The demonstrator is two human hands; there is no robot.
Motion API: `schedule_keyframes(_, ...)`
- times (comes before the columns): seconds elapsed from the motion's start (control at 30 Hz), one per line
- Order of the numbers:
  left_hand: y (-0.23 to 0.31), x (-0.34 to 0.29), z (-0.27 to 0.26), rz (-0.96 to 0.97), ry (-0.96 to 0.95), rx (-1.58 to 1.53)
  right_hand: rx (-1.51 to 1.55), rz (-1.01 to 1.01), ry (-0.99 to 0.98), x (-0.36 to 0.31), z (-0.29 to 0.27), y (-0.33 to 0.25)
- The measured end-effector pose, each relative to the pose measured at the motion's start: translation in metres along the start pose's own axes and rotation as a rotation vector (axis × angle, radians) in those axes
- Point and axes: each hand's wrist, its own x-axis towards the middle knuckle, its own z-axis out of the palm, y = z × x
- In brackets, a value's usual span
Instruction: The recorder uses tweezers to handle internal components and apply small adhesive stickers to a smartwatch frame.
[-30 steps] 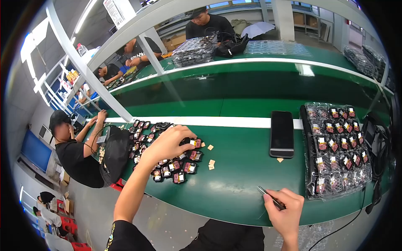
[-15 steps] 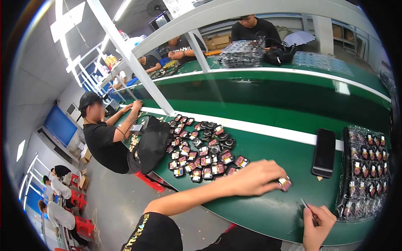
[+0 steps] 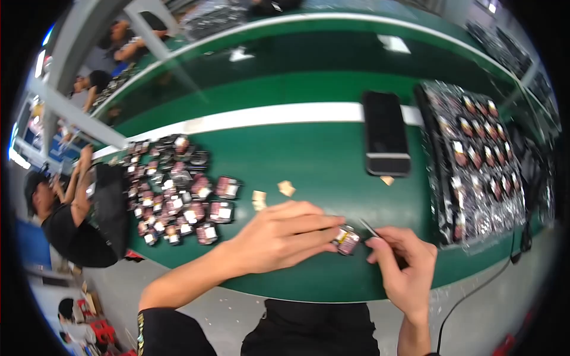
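Observation:
My left hand (image 3: 285, 236) pinches a small black device (image 3: 348, 241) with a dark red, yellow and white labelled face, just above the green bench top. My right hand (image 3: 406, 261) is closed around a thin metal tool (image 3: 367, 226), its kind too small to make out. The tool's tip points toward the device, with a small gap between them. Left of my left hand, a spread of similar small black devices (image 3: 193, 212) lies on the bench. Two small beige pieces (image 3: 286, 188) rest just beyond my left hand.
A black phone-like slab (image 3: 386, 133) lies across the white strip (image 3: 285, 114), another beige scrap (image 3: 387, 180) below it. At right stands a plastic-wrapped tray (image 3: 436, 172) with rows of devices. A black bag (image 3: 111, 207) and a co-worker (image 3: 65, 222) are at left. A cable (image 3: 475, 291) hangs at right.
The view has swung right and downward. My left hand has brought the device close to the tool in my right hand. Beige pieces beyond my left hand have become visible.

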Motion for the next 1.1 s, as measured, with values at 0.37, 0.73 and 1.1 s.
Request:
schedule_keyframes(0.37, 0.009, 0.013, 0.005, 0.049, -0.097, 0.106, -0.034, -0.046, -0.001, -0.002, -0.008, 0.009)
schedule_keyframes(0.73, 0.011, 0.031, -0.007, -0.152, -0.314, -0.013, -0.039, -0.065, 0.026, -0.001, -0.007, 0.008)
schedule_keyframes(1.1, 0.002, 0.02, -0.004, -0.248, -0.266, -0.208, -0.037, -0.163, -0.08, 0.001, -0.018, 0.005)
